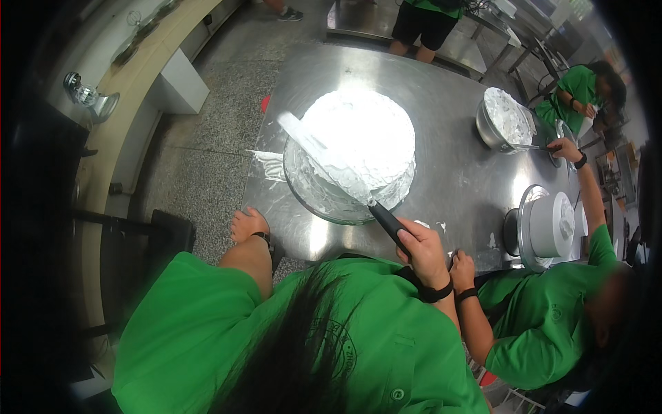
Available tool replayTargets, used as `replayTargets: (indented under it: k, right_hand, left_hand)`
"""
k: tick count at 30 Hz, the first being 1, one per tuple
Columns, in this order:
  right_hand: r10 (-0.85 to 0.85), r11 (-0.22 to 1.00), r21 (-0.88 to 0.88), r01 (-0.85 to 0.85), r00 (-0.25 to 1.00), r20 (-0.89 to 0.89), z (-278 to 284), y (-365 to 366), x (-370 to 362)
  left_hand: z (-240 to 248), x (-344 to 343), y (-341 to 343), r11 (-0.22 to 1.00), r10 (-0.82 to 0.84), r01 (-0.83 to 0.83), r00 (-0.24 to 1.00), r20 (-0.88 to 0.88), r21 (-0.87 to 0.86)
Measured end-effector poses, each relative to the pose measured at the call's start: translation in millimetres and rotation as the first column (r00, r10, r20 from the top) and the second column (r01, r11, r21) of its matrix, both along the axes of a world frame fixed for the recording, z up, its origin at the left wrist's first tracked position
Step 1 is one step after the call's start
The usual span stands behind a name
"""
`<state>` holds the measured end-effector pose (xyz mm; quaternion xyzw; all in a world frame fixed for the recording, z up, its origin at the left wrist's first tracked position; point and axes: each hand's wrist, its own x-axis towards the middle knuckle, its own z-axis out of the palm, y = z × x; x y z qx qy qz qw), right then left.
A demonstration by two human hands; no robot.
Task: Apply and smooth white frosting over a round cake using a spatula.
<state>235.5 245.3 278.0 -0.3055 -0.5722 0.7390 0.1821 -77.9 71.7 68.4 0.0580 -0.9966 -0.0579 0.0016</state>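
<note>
A round cake covered in white cream [365, 134] sits on a glass turntable [331, 219] on the steel table. My right hand [424, 252] is closed around the black handle of an icing spatula [392, 224]. Its long cream-coated blade slants up and left across the near left part of the cake. Whether the blade presses on the top or hovers is hard to tell. My left hand [248, 225] is at the table's left edge, apart from the turntable, its fingers curled with nothing visible in them.
Smeared cream [270, 165] lies left of the turntable on the steel table [441, 90]. A co-worker's hand [567, 149] at right holds a tool in a metal bowl of cream [507, 117]. Another white round cake [552, 224] stands near that person. More people stand beyond.
</note>
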Motion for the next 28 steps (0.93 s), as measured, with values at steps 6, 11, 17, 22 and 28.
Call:
replayTargets:
  k: [6, 11, 17, 22, 28]
  right_hand:
    - [0.038, 0.990, -0.120, -0.068, 0.972, -0.233, 3, 4, 9]
    - [0.063, 0.993, -0.101, -0.062, 0.998, 0.006, -3, 6, 0]
    - [0.032, 0.995, -0.091, -0.044, 0.991, -0.131, -1, 1, 5]
    - [-0.003, 0.986, -0.163, -0.045, 0.959, -0.284, -5, 10, 7]
    - [-0.076, 0.997, 0.005, 0.076, 0.997, -0.008, -7, 5, 0]
  left_hand:
    - [4, 0, 0, 1.000, -0.008, 0.008, 1.000, 0.017, 0.003]
    - [3, 0, 1, 1.000, -0.002, 0.002, 1.000, 0.010, 0.009]
    - [0, -1, 0, 1.000, 0.003, -0.003, 1.000, 0.007, 0.003]
    - [8, -1, 3, 1.000, -0.001, 0.002, 0.998, 0.056, -0.004]
    - [3, -2, 0, 1.000, -0.002, 0.002, 0.999, 0.038, 0.005]
